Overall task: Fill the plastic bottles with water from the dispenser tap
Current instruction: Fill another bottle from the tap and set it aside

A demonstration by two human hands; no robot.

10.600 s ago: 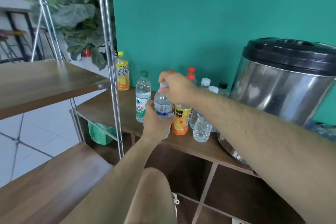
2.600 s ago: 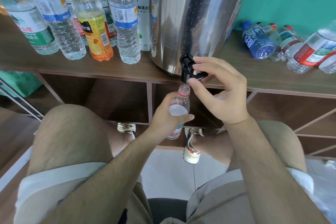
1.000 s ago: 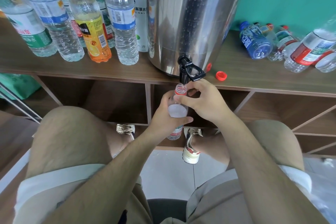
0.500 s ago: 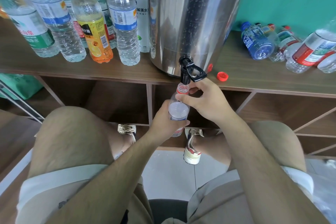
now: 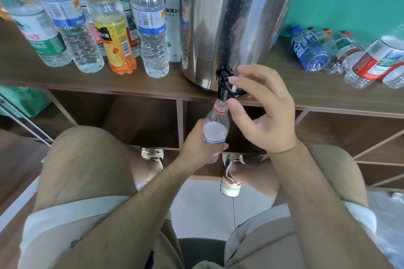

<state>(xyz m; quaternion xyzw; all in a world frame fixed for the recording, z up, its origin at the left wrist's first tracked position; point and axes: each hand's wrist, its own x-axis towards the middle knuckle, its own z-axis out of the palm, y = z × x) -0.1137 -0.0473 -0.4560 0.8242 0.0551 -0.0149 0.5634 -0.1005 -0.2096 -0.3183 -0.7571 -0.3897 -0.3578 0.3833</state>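
The small clear bottle (image 5: 215,131) stands nearly upright, long axis vertical, its open red-ringed mouth pointing up just under the black tap (image 5: 224,85) of the steel dispenser (image 5: 229,17), in front of the worktop (image 5: 306,91) edge. The left hand (image 5: 196,148) has its grip wrapped round the bottle's middle, hiding most of the label. The right hand (image 5: 264,113) keeps a wide, loose grip: index fingertip at the tap lever, thumb beside the bottle's neck. On the worktop, a white bottle (image 5: 172,24) reads "ERGY", its start covered by a blue-labelled bottle (image 5: 150,28); other labels carry Chinese characters. The dispenser's top is cut off.
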